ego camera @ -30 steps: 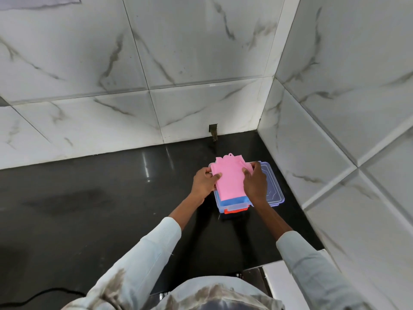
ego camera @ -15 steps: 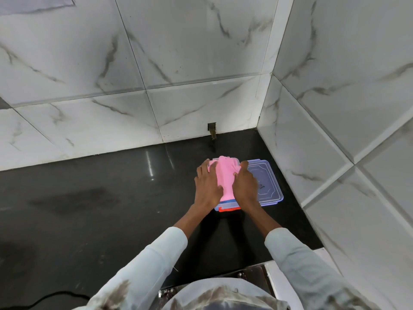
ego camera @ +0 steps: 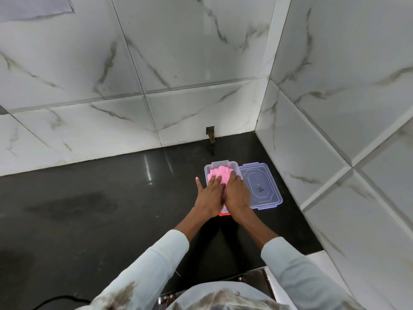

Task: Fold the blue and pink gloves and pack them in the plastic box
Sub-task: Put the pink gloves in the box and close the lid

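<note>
**Hands press pink glove down into plastic box**

Both hands are now lying flat on the pink glove (ego camera: 220, 175), palms down and fingers spread, pressing it into the plastic box (ego camera: 210, 167) rather than gripping it. A second ago the same hands were pinching the glove by its two side edges and holding it spread above the box; half a second ago they were already closing in over it. The left hand (ego camera: 209, 195) is covering the near left part of the box, thumb splayed out over the dark counter (ego camera: 111, 198); the right hand (ego camera: 238, 193) is lying beside it, touching it, fingertips reaching toward the far right corner. Neither hand is closed around anything.

From the head camera, only the far end of the glove is showing, bunched and rumpled against the back wall of the box. The blue glove is not visible in this frame, though a blue layer was showing under the pink one earlier, so it is probably lying beneath. A red-orange edge (ego camera: 224, 213) is peeking out at the near end, under the wrists. The clear lid (ego camera: 261, 186) is lying flat on the counter, touching the right side of the box.

Judging by this, packing is nearly done; what likely remains is tucking in the loose end.
</note>
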Motion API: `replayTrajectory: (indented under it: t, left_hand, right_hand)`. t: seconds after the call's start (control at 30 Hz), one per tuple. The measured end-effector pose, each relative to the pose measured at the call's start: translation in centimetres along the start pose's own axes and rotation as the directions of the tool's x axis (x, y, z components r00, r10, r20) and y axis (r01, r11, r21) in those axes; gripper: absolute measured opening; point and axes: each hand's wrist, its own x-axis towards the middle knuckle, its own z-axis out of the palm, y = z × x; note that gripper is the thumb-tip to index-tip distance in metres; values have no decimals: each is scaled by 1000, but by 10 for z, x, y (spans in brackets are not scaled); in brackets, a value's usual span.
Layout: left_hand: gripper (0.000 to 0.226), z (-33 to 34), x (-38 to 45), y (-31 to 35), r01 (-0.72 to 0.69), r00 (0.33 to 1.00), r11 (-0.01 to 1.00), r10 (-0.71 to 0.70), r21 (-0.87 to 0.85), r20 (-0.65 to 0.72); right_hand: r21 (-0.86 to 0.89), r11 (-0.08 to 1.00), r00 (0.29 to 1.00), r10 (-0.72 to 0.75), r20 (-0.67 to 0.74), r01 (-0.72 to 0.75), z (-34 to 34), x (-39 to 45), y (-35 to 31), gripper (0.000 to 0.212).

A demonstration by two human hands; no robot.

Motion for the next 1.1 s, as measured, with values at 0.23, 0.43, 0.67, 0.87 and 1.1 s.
replayTrajectory:
  t: [0.23, 0.43, 0.67, 0.87, 1.1]
  left_hand:
    - [74, 2, 5, -6, -10, 1000, 1000, 10, 15, 25]
    - [65, 0, 14, -15, 25, 999, 1000, -24, -19, 47]
    - [54, -5, 23, -9, 43, 999, 999, -43, 25, 21]
    - [45, -5, 23, -11, 63, 994, 991, -73, -116, -82]
    - [37, 18, -7, -29, 36, 873, 754, -342, -655, -346]
  right_hand:
    - [-230, 948, 975, -208, 76, 221, 14, -10, 9, 80]
    - [-241, 956, 963, -110, 245, 170, 8, 7, 14, 84]
    - [-249, 949, 918, -87, 388, 195, 0, 30, 0, 75]
    - [-12, 997, 964, -75, 253, 81, -14, 29, -5, 48]
    - [359, 933, 988, 87, -127, -36, -48, 19, 64, 30]
